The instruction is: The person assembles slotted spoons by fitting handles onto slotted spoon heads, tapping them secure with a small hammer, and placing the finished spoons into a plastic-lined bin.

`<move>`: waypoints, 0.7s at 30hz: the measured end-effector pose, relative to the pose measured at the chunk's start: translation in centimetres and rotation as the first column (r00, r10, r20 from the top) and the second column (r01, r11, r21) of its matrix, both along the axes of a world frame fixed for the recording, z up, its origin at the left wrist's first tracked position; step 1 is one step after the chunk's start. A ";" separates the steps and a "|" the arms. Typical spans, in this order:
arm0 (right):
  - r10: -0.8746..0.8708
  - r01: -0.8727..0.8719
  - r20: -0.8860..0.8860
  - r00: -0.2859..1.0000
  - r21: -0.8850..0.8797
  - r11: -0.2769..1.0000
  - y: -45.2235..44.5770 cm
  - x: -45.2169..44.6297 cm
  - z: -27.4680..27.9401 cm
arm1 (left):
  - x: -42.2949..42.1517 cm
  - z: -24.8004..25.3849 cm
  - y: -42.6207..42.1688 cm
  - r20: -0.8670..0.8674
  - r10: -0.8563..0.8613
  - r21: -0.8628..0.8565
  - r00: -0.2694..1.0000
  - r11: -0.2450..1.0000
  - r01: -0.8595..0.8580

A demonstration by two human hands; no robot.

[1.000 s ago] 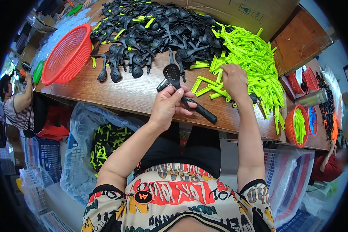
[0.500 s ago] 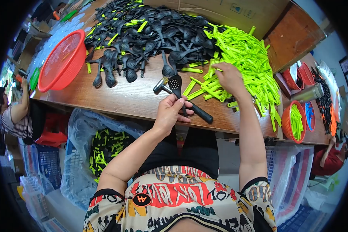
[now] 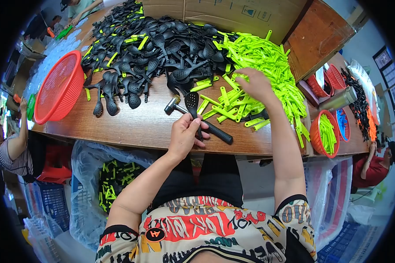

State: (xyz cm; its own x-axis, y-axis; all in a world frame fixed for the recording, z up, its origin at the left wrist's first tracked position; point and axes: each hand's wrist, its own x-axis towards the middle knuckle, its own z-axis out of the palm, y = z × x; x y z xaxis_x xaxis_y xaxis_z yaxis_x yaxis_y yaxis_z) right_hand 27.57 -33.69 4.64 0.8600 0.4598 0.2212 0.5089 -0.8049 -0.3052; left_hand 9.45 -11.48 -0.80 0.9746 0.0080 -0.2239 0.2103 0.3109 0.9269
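My left hand (image 3: 186, 136) is closed on a black slotted spoon (image 3: 191, 103), pinching its shaft with the perforated bowl pointing away from me. Under that hand a hammer (image 3: 219, 133) lies on the table, its metal head to the left and its black grip to the right. My right hand (image 3: 255, 85) hovers at the near left side of a heap of lime-green plastic handles (image 3: 267, 61). Its fingers are bent but apart, and I see nothing between them. Behind my left hand spreads a big pile of black spoons (image 3: 162, 44), with some green pieces among them.
A red basket (image 3: 59, 87) stands on the table (image 3: 131, 118) at left. Right: an orange basket of green handles (image 3: 324, 133), a metal flask (image 3: 338, 100). A cardboard box (image 3: 232, 17) backs the piles. Below is a plastic-lined crate (image 3: 85, 175). Other people sit at both sides.
The view has shifted, so the table things appear further left. My right hand has moved slightly over the green heap, fingers now more spread. My left hand keeps its hold on the slotted spoon.
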 end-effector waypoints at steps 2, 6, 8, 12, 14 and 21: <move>-0.098 0.099 0.122 0.988 -0.001 0.995 -1.4 3.4 -0.3 | -0.2 -0.2 -0.2 0.013 0.008 0.019 1.000 1.000 -0.008; -0.236 0.240 0.045 0.971 -0.233 0.942 -1.0 6.9 -0.7 | -0.4 -0.1 -0.4 0.044 0.011 0.093 0.999 0.996 -0.016; -0.250 0.241 -0.003 0.968 -0.247 0.939 0.3 6.4 -0.6 | -0.5 0.1 -0.4 0.055 0.012 0.097 0.998 0.995 -0.018; -0.025 0.028 0.060 0.998 -0.060 0.998 1.0 6.6 -2.6 | -0.5 0.1 -0.5 0.046 0.012 0.115 0.999 0.993 -0.017; 0.045 -0.046 0.064 0.997 0.004 0.999 1.1 5.7 -3.4 | -0.5 0.2 -0.7 0.063 0.026 0.105 0.998 0.994 -0.033; 0.198 -0.204 -0.087 0.976 -0.058 0.977 0.1 1.8 -2.2 | -0.5 -0.1 -0.7 0.072 0.033 0.127 0.997 0.991 -0.042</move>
